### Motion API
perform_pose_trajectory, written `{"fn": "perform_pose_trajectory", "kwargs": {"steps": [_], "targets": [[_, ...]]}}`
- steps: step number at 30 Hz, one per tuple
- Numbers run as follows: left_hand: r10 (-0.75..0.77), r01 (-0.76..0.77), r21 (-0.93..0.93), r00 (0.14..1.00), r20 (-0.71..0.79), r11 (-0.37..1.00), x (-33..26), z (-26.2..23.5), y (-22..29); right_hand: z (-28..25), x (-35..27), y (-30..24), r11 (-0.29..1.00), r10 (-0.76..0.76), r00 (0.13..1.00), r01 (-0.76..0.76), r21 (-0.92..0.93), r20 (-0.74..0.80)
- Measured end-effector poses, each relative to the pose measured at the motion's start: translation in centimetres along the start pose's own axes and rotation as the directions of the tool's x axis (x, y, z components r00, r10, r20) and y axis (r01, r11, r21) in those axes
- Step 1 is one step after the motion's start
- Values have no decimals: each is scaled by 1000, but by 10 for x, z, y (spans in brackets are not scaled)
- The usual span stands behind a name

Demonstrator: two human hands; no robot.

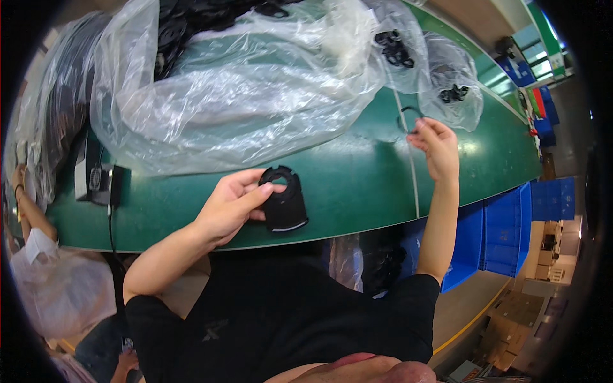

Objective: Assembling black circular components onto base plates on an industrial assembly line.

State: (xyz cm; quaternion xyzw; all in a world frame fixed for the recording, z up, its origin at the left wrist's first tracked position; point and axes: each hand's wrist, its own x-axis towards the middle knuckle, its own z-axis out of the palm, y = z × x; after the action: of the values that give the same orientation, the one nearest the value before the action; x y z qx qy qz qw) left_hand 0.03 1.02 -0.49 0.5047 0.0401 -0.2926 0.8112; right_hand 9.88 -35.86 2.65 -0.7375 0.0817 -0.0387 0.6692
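Observation:
Between the thumb and fingers of my left hand [233, 205] is a black plastic housing [286, 207], flat-sided with a round opening at its upper end. It is held above the near part of the green table [357, 185]. Farther out to the right, my right hand [435, 143] pinches a thin black ring [408, 115] at its edge. The ring is apart from the housing. Beyond the right hand lie clear bags with small black rings [394, 50] and other small black parts [454, 94] inside.
A large clear plastic bag [242, 121] with black parts spreads over the table's far side. A dark device with a cable [105, 182] stands at left. Blue crates [504, 230] are to the right, below the table edge. Another person [60, 281] sits at the far left.

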Motion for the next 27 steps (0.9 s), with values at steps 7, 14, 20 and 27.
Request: {"fn": "perform_pose_trajectory", "kwargs": {"steps": [7,14,20,27], "targets": [[-17,18,25,999,-39,1000,2,1,2,74,-75,15,926,38,991,14,-377,130],[-12,12,15,999,-40,1000,-1,0,5,90,-108,4,709,-176,937,332,-622,300],[-2,5,-65,999,50,998,-1,4,5,110,-106,9,525,-401,793,609,-594,458],[-12,12,-55,1000,1,998,-1,0,3,115,-101,12,720,-330,852,506,-476,407]]}}
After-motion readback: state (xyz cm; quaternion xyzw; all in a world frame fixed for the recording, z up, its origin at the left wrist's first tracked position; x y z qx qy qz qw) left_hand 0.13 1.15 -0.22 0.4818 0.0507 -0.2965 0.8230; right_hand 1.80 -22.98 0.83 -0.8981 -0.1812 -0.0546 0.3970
